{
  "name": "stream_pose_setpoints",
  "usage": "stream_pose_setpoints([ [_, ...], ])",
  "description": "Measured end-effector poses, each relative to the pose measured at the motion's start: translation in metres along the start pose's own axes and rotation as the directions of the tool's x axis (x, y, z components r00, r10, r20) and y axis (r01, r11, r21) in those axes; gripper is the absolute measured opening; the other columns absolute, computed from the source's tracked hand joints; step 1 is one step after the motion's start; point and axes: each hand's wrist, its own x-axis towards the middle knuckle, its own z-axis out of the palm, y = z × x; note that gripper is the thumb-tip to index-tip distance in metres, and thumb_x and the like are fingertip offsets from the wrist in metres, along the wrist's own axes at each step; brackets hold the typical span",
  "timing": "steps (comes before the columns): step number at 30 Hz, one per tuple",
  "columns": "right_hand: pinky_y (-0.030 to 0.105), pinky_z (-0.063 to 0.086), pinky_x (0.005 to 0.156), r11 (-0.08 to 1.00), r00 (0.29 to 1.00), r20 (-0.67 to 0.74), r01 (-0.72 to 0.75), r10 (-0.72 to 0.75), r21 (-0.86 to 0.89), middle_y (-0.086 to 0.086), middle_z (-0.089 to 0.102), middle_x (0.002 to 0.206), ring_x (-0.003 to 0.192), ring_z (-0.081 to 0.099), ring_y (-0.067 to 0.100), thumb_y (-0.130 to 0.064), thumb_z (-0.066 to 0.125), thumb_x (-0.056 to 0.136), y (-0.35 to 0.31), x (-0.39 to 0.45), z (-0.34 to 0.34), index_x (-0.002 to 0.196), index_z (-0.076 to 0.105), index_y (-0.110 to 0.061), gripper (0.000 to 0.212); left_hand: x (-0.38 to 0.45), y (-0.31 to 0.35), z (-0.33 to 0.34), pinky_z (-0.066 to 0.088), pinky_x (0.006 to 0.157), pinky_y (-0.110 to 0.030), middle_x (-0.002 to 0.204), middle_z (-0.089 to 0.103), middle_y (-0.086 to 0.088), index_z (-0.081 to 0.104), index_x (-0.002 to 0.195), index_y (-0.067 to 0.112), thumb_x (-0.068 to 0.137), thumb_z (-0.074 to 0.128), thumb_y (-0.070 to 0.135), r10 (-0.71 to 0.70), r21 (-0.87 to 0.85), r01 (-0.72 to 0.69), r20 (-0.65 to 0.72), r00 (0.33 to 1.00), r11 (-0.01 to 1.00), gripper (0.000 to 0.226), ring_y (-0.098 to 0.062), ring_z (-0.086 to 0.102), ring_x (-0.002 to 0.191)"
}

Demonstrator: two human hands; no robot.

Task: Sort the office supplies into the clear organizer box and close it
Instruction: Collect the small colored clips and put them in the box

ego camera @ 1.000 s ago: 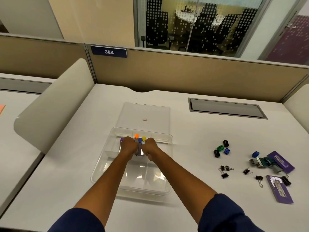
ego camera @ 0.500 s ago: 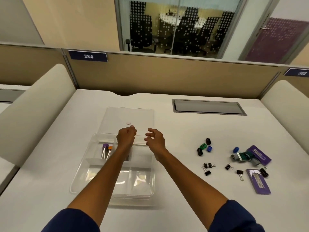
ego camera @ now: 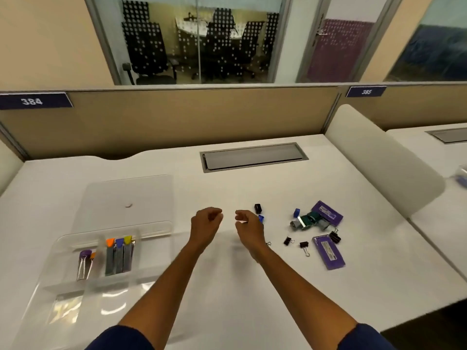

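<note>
**Sorting status: partly loaded, box open**

The clear organizer box sits at the near left corner of the desk. Its near compartments appear empty. The far compartments hold a purple-headed clip on the left and a row of flat items with orange, blue and yellow tips beside it.

Past the box, over the middle of the desk, the left hand and the right hand hover side by side, fingers loosely curled, neither holding anything.

Right of the hands, unsorted items remain loose on the desk: small black binder clips, two purple staple packs, a pile of metallic clips and small blue and black pieces.

Beyond the box, the lid lies flat on the desk, detached.

Judgement: under half done. The right-side items still need sorting, then the lid must be fitted.
</note>
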Motion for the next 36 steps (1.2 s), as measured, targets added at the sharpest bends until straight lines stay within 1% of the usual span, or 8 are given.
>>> stream_pose_setpoints([
  [4,0.02,0.046,0.077,0.999,0.998,-0.045,-0.035,0.034,-0.027,-0.002,0.064,0.116,0.103,0.06,0.015,0.001,0.046,0.086,0.021,0.014,-0.038,0.117,0.063,-0.018,0.04,0.002,-0.007,0.043,0.046,0.077,-0.011,0.105,0.072,-0.008,0.071,0.105,0.008,0.079,0.074,0.011,0.09,0.15,-0.107,0.115,0.989,0.983,0.026,-0.015,0.065,0.092],
  [8,0.018,0.047,0.059,0.997,0.996,-0.08,-0.04,0.034,-0.07,-0.002,0.066,0.116,0.09,0.062,0.015,0.004,0.046,0.083,0.04,0.028,-0.068,0.114,0.064,-0.019,0.042,0.011,-0.01,0.077,0.041,0.088,-0.022,0.114,0.067,-0.009,0.067,0.114,0.009,0.074,0.078,0.013,0.148,0.325,-0.219,0.229,0.962,0.92,0.041,-0.023,0.06,0.106],
  [12,0.028,0.051,0.08,0.989,0.999,-0.045,-0.018,0.011,-0.15,0.004,0.059,0.123,0.095,0.059,0.017,0.002,0.053,0.089,0.056,0.041,-0.084,0.125,0.056,-0.016,0.04,0.021,-0.015,0.098,0.04,0.086,-0.023,0.114,0.058,-0.007,0.058,0.127,0.013,0.078,0.07,0.01,0.182,0.463,-0.329,0.334,0.925,0.823,0.05,-0.025,0.055,0.106],
  [15,0.031,0.051,0.088,0.974,1.0,0.0,0.003,-0.003,-0.226,0.006,0.056,0.127,0.097,0.056,0.017,-0.002,0.057,0.09,0.064,0.053,-0.088,0.13,0.052,-0.015,0.042,0.021,-0.02,0.107,0.044,0.078,-0.027,0.108,0.057,-0.007,0.063,0.115,0.011,0.083,0.063,0.006,0.236,0.528,-0.388,0.334,0.913,0.755,0.032,-0.024,0.055,0.098],
  [23,0.034,0.048,0.093,0.912,0.989,0.12,0.125,-0.084,-0.392,0.004,0.059,0.123,0.111,0.055,0.023,-0.022,0.075,0.08,0.07,0.083,-0.068,0.129,0.046,-0.019,0.057,0.024,-0.03,0.093,0.045,0.067,-0.022,0.104,0.053,-0.002,0.061,0.11,0.012,0.08,0.069,0.006,0.382,0.448,-0.43,0.197,0.903,0.784,0.032,-0.009,0.053,0.071],
  [29,0.039,0.049,0.085,0.852,0.984,0.074,0.179,-0.164,-0.492,0.006,0.057,0.118,0.11,0.053,0.028,-0.013,0.066,0.083,0.071,0.094,-0.063,0.125,0.048,-0.017,0.045,0.038,-0.025,0.092,0.05,0.07,-0.029,0.105,0.052,-0.005,0.062,0.112,0.011,0.082,0.065,0.002,0.383,0.443,-0.436,0.209,0.9,0.783,0.032,-0.013,0.056,0.074],
  [34,0.038,0.051,0.08,0.818,0.984,0.023,0.159,-0.175,-0.552,0.009,0.043,0.127,0.103,0.057,0.028,-0.012,0.06,0.085,0.068,0.101,-0.073,0.139,0.04,-0.016,0.058,0.052,-0.02,0.116,0.045,0.076,-0.027,0.116,0.056,-0.009,0.064,0.113,0.009,0.089,0.055,0.005,0.34,0.502,-0.446,0.292,0.894,0.741,0.026,-0.024,0.058,0.091],
  [36,0.038,0.052,0.083,0.805,0.986,0.059,0.162,-0.157,-0.57,0.011,0.04,0.129,0.102,0.058,0.029,-0.01,0.059,0.087,0.062,0.11,-0.076,0.144,0.035,-0.017,0.062,0.057,-0.023,0.123,0.044,0.074,-0.024,0.108,0.057,0.0,0.065,0.109,0.012,0.089,0.049,0.008,0.322,0.534,-0.469,0.35,0.88,0.704,0.026,-0.017,0.059,0.095],
])
